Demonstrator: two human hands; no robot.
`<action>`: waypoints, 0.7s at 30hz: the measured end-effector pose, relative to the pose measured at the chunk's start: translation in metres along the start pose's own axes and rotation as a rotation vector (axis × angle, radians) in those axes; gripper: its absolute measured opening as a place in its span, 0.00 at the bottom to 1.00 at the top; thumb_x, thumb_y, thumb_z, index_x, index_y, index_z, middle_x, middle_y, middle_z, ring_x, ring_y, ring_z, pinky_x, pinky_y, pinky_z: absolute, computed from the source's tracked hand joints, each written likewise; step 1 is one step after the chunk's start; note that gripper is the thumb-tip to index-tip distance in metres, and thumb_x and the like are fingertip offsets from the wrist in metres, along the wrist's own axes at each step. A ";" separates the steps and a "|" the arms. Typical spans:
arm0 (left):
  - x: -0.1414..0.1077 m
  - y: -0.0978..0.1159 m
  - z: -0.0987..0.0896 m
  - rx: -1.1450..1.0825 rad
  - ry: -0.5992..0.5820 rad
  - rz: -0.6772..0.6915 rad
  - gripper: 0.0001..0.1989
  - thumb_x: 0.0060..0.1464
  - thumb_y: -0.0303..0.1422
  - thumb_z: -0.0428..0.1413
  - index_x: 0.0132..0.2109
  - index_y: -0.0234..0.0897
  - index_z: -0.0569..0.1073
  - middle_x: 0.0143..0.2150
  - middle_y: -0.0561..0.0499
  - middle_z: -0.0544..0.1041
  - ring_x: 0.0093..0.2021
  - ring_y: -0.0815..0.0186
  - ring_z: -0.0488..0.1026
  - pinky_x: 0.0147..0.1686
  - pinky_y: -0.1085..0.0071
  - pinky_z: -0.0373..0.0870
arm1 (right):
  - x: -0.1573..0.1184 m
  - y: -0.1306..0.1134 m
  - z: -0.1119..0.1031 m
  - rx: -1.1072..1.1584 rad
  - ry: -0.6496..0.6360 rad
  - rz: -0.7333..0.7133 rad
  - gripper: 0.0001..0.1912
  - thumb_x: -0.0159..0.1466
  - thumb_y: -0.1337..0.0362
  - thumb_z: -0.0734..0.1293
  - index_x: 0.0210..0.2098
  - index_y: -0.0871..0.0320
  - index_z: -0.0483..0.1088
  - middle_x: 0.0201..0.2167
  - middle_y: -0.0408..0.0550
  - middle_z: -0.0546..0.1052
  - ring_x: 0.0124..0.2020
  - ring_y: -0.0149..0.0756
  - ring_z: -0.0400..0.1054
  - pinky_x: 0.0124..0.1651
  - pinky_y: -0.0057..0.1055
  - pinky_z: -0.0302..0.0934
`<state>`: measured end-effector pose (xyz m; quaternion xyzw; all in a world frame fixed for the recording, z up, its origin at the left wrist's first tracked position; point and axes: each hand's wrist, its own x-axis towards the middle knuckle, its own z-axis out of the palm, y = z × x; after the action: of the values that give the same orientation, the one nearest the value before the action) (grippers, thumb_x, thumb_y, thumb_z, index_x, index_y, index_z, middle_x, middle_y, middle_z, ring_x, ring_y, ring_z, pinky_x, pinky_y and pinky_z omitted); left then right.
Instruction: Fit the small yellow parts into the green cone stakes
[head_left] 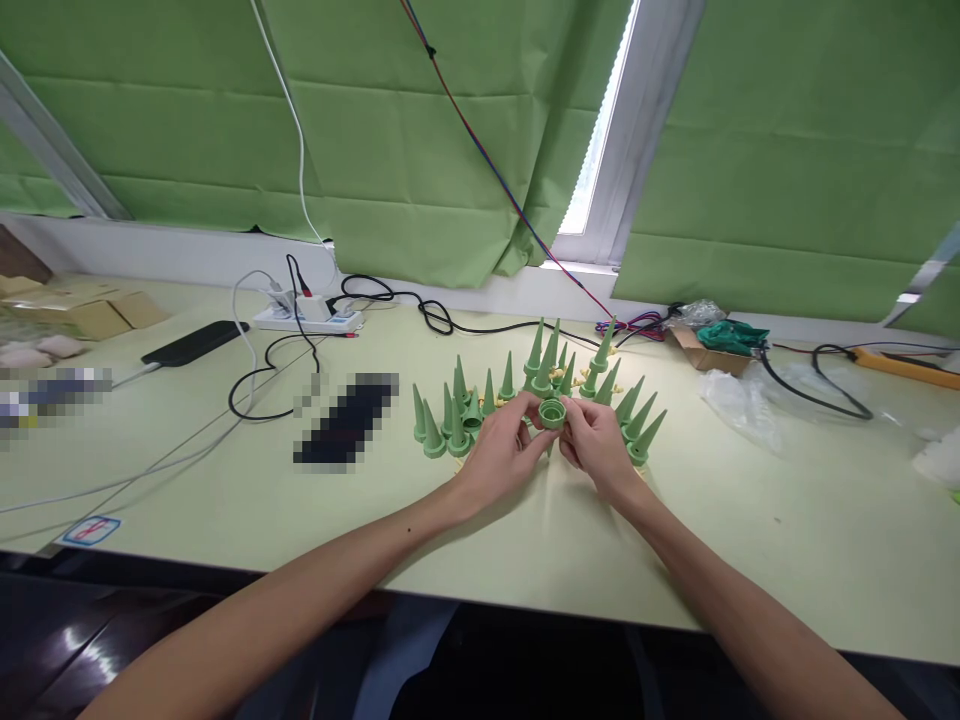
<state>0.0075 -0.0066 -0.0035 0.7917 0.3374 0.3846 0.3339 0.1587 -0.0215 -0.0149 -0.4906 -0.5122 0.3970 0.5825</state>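
Between my two hands is a green plastic spike (pixel 553 413), its round hollow end turned up toward me and its tip hidden. My left hand (pixel 504 447) grips its left side with closed fingers. From the right, the fingers of my right hand (pixel 598 443) pinch its rim. Around and behind the hands stand several more green cone-shaped spikes (pixel 433 432), most of them upright on their wide ends with points up. Small yellow pieces (pixel 568 379) lie among the cones, too small to name.
A white power strip (pixel 309 318) with plugs and cables lies at the back left, near a black flat object (pixel 196 343). Blurred-out dark squares cover an item left of the cones. Back right, a small cardboard box (pixel 709 352) holds green material, with a clear plastic bag (pixel 742 408) beside it.
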 end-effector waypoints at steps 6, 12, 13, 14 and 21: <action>-0.001 -0.002 0.002 -0.060 -0.021 -0.049 0.11 0.59 0.38 0.55 0.46 0.40 0.64 0.40 0.53 0.70 0.24 0.75 0.63 0.24 0.74 0.60 | -0.004 -0.006 0.002 0.055 0.007 -0.042 0.24 0.66 0.53 0.64 0.19 0.55 0.53 0.13 0.35 0.53 0.12 0.24 0.51 0.15 0.26 0.43; 0.000 -0.001 0.001 -0.129 0.029 -0.111 0.12 0.57 0.36 0.55 0.45 0.40 0.61 0.45 0.52 0.68 0.23 0.77 0.64 0.23 0.75 0.61 | -0.005 -0.010 0.004 0.073 -0.022 -0.094 0.24 0.66 0.49 0.64 0.21 0.55 0.56 0.14 0.34 0.54 0.13 0.24 0.52 0.15 0.26 0.46; 0.000 0.000 0.000 -0.128 0.060 -0.122 0.11 0.57 0.35 0.55 0.44 0.40 0.61 0.46 0.51 0.68 0.24 0.77 0.64 0.24 0.75 0.62 | -0.005 -0.010 0.004 0.069 -0.023 -0.103 0.24 0.66 0.48 0.64 0.21 0.56 0.57 0.14 0.35 0.55 0.13 0.24 0.52 0.15 0.25 0.46; 0.000 0.000 -0.001 -0.130 0.091 -0.132 0.11 0.57 0.34 0.55 0.43 0.40 0.62 0.46 0.51 0.68 0.24 0.77 0.64 0.24 0.76 0.61 | -0.005 -0.009 0.004 0.065 -0.023 -0.109 0.24 0.67 0.48 0.63 0.22 0.56 0.57 0.14 0.35 0.56 0.13 0.24 0.53 0.15 0.25 0.47; 0.003 -0.001 -0.002 -0.326 0.100 -0.215 0.10 0.64 0.41 0.49 0.38 0.40 0.61 0.26 0.58 0.65 0.19 0.75 0.59 0.19 0.76 0.55 | -0.004 -0.007 0.003 0.066 -0.052 -0.129 0.23 0.67 0.47 0.62 0.24 0.56 0.59 0.15 0.36 0.61 0.13 0.23 0.55 0.15 0.24 0.48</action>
<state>0.0067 -0.0031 -0.0023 0.6665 0.3695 0.4349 0.4796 0.1546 -0.0259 -0.0090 -0.4268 -0.5443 0.3879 0.6092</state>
